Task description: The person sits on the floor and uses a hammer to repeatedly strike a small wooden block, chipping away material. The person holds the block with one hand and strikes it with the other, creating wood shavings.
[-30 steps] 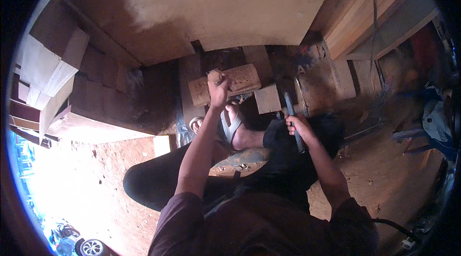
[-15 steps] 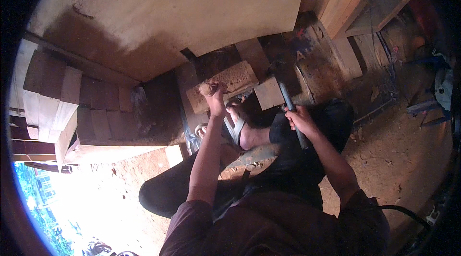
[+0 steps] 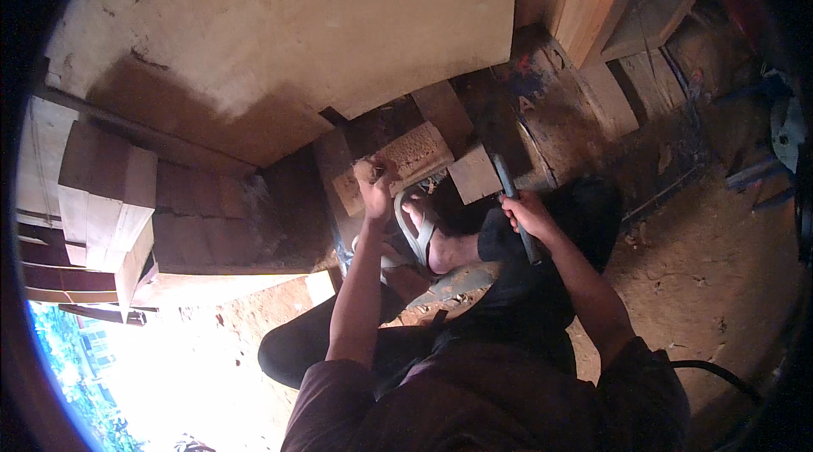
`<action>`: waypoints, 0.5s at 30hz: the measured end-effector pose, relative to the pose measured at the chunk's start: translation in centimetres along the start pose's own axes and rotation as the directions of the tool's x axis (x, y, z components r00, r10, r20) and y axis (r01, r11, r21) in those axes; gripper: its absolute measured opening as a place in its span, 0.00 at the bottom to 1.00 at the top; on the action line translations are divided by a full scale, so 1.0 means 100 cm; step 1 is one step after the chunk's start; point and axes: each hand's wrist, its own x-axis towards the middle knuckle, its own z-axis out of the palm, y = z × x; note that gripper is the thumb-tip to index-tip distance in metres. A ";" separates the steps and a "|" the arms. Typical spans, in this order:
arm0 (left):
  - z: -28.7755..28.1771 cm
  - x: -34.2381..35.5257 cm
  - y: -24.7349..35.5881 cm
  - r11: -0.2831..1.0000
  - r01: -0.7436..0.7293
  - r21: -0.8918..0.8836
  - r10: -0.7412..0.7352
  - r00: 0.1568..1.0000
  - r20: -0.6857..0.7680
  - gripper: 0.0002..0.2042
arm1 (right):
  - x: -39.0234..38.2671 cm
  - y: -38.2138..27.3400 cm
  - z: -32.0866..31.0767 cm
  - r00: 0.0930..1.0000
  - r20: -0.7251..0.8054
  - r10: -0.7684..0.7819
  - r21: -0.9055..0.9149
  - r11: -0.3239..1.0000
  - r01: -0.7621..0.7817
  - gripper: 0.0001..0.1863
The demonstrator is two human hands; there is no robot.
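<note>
My left hand [image 3: 375, 189] is closed around an upright tool with a round, pale wooden handle end [image 3: 366, 170]. The tool's lower part is hidden by the hand. It stands over the left part of a wooden block [image 3: 412, 155], whose top is covered with carved, pitted relief. My right hand [image 3: 527, 213] grips a hammer by its grey-blue handle [image 3: 506, 175], above my right thigh. The hammer's head is lost in the dark at the far end. A small square wooden piece [image 3: 474, 175] lies between the block and the hammer.
A large pale board [image 3: 296, 20] rises beyond the block. Wooden planks [image 3: 593, 3] lean at the far right, and stacked wood pieces [image 3: 106, 198] stand on the left. My sandalled foot [image 3: 419, 227] sits just below the block. A black cable [image 3: 716, 371] runs at lower right.
The view has shifted slightly. My left hand has dipped a little toward me with the round-ended tool. The hammer stays in my right hand, its far end lower and its head now harder to see.
</note>
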 end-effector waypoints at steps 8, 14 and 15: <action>0.032 0.010 0.072 0.984 -0.159 -0.077 0.146 0.978 -0.149 0.08 | 0.012 0.018 0.007 0.951 -0.101 -0.291 -0.541 0.819 0.193 0.13; 0.036 0.002 0.024 0.931 -0.168 0.324 0.166 0.986 0.034 0.06 | 0.011 0.025 0.003 0.969 -0.171 -0.177 -0.386 0.917 0.099 0.09; 0.032 -0.001 0.014 0.824 -0.333 0.459 0.295 0.943 0.155 0.04 | 0.013 0.027 0.004 0.973 -0.177 -0.151 -0.396 0.916 0.070 0.09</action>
